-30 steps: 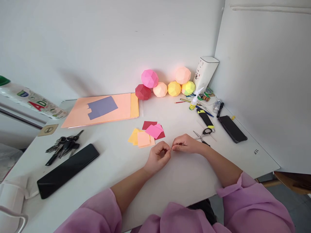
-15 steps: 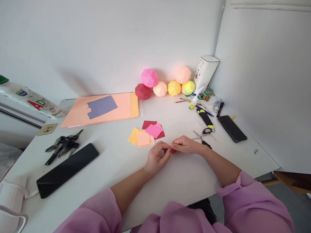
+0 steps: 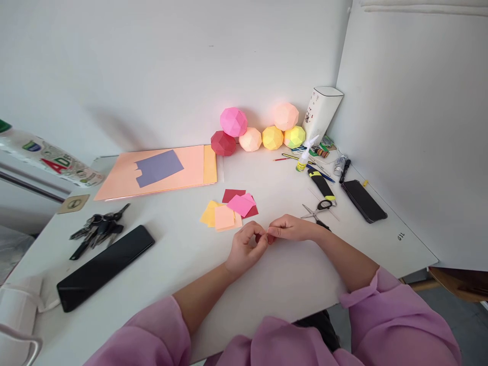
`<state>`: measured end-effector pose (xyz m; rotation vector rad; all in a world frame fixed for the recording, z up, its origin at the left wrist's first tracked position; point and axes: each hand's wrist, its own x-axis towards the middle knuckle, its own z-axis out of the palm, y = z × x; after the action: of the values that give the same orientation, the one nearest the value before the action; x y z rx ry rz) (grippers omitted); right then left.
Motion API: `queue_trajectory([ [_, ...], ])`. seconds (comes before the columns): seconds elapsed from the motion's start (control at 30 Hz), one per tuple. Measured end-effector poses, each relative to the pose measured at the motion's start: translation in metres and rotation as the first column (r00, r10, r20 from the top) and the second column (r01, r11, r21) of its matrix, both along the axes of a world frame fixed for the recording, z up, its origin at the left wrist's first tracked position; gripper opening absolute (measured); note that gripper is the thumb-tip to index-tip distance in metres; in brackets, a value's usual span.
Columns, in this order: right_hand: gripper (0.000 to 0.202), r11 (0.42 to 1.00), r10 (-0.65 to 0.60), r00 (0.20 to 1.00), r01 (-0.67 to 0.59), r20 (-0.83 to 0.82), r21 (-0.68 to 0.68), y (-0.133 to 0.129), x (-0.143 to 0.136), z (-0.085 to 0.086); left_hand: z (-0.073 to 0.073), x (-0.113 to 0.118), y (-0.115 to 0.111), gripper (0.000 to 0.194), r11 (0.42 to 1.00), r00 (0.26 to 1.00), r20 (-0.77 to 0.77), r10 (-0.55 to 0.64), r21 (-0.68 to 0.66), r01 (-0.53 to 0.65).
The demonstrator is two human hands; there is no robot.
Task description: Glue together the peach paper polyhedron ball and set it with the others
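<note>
My left hand (image 3: pixel 247 248) and my right hand (image 3: pixel 287 227) meet fingertip to fingertip over the white table (image 3: pixel 290 284). Both are closed in a pinch, and whatever lies between the fingers is too small and hidden to name. Just beyond them is a loose pile of paper squares: pink (image 3: pixel 241 205), dark red (image 3: pixel 233 195), peach (image 3: pixel 224 217) and yellow (image 3: pixel 209 214). To the right of my right hand lie open scissors (image 3: pixel 317 212) with black handles.
Faceted paper balls, among them a pink ball (image 3: pixel 234 122), stand along the wall. A glue bottle (image 3: pixel 302 161), box cutter (image 3: pixel 321 184) and phone (image 3: pixel 364 201) lie right. Peach sheets (image 3: pixel 110 178), keys (image 3: pixel 99 229) and a long black case (image 3: pixel 107 267) lie left.
The view has shifted very slightly. Both hands keep the same pinch at the same spot, and nothing on the table has visibly moved.
</note>
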<state>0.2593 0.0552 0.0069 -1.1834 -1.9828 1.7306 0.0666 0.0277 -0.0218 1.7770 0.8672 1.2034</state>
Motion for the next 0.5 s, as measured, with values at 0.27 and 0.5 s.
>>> queue_trajectory([
  [0.27,0.057,0.999,-0.025,1.000,0.025,0.011,-0.036,0.0005,0.0002,0.0034,0.0011,-0.0014,0.0017,0.008,0.997,1.000,-0.006,0.003,-0.072,-0.003],
  [0.5,0.058,0.999,-0.027,0.999,0.025,-0.032,-0.046,0.0001,-0.0004,0.0002,-0.0012,-0.0007,0.0010,0.004,0.996,1.000,-0.006,-0.008,-0.086,0.007],
])
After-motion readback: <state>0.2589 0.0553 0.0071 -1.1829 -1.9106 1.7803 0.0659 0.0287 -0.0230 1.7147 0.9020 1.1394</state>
